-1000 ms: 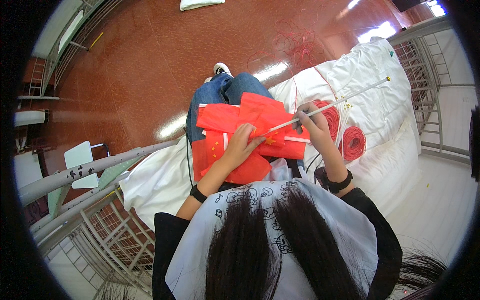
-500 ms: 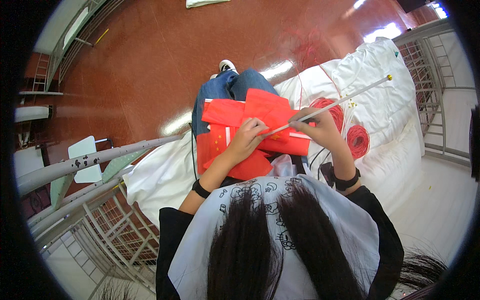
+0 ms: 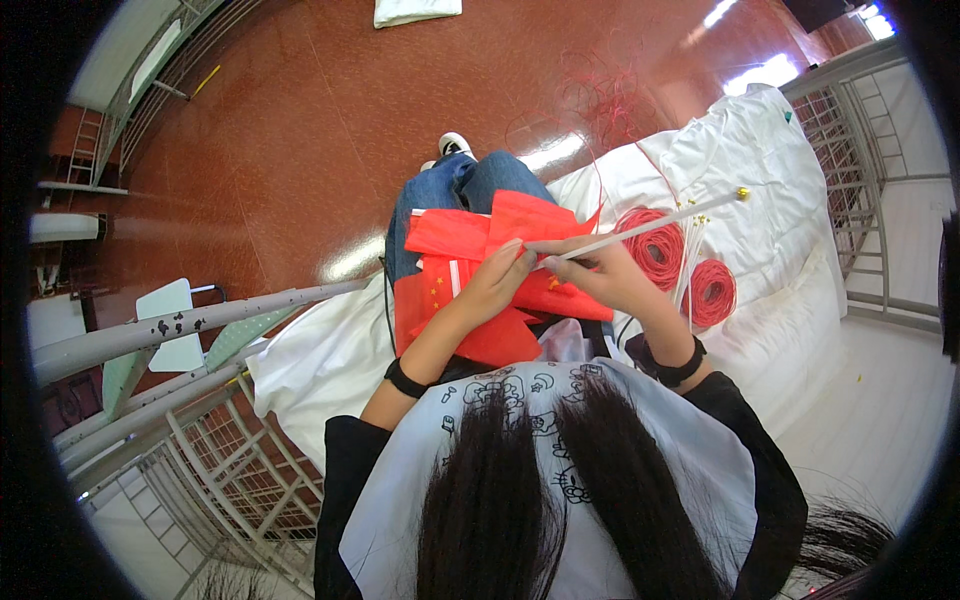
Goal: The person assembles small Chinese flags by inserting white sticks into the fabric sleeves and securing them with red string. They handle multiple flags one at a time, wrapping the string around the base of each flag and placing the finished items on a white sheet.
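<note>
Flags (image 3: 470, 290), red cloth, heaped on the lap over blue jeans (image 3: 455, 190). Left hand (image 3: 495, 285) pinches the cloth; right hand (image 3: 600, 275) grips a white stick (image 3: 650, 225) with a gold tip, slanting up to the right. Two red thread coils (image 3: 680, 270) lie on a white sheet (image 3: 760, 170) alongside. Glossy red-brown floor (image 3: 300, 130); grey metal railings (image 3: 200, 420) at lower left.

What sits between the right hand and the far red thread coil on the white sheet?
In the head view, a second red thread coil lies between the right hand and the far red thread coil, with thin white sticks beside it.
</note>
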A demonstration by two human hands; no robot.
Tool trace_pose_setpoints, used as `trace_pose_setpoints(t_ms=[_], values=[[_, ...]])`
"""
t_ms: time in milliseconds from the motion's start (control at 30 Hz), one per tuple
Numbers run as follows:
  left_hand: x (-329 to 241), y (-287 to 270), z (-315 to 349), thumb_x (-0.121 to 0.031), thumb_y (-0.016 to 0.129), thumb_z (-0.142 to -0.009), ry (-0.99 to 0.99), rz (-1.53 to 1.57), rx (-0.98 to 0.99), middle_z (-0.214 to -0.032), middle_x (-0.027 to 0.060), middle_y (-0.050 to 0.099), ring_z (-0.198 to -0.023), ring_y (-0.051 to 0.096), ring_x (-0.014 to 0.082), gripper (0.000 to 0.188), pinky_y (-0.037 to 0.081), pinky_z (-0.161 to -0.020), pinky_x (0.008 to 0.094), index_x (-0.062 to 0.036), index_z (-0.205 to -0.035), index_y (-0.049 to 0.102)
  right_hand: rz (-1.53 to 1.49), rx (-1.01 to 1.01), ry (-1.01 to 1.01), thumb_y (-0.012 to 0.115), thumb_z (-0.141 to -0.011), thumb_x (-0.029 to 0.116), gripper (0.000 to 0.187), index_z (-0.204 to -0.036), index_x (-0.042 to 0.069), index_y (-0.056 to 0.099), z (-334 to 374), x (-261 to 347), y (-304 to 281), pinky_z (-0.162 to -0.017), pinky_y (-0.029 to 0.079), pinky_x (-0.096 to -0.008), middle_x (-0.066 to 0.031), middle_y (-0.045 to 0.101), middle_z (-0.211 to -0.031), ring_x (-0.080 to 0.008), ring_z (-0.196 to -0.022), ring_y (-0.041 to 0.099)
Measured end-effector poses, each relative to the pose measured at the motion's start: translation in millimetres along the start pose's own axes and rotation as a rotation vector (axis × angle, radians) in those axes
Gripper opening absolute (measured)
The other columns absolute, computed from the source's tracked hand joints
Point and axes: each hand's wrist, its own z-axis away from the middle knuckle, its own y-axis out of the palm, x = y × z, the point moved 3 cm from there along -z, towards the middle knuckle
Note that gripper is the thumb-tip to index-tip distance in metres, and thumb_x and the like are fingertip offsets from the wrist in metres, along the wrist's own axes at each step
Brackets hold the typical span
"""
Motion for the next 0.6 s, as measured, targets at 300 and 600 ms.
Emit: trace_pose_setpoints(t_ms=[300,600], values=[[-27,-4,-8,-0.028,0.061,-0.088,0.333,-0.225,-0.280,-0.110,0.0141,0.055,-0.106,0.050,0.0288,0.039,0.038,-0.094,0.0387,-0.0005,-0.115,0.053,-0.251,-0.252,0.198,0.058,-0.090,0.015,0.026,-0.107,-0.004,0.063,-2,-12,-14,-0.061,0.051,-0.0251,-0.0084,0.066,-0.078,-0.0130,-0.068,0.064],[-57,-7,11,-0.015,0.074,-0.068,0.614,-0.869,-0.379,-0.100,0.0089,0.058,-0.091,0.055,0.0288,0.037,0.044,-0.079,0.0416,-0.0022,-0.100,0.059,-0.474,-0.309,0.163,0.061,-0.088,0.012,0.023,-0.103,-0.006,0.062,-2,3,-5,-0.061,0.054,-0.0259,-0.0115,0.067,-0.084,-0.0159,-0.071,0.066]])
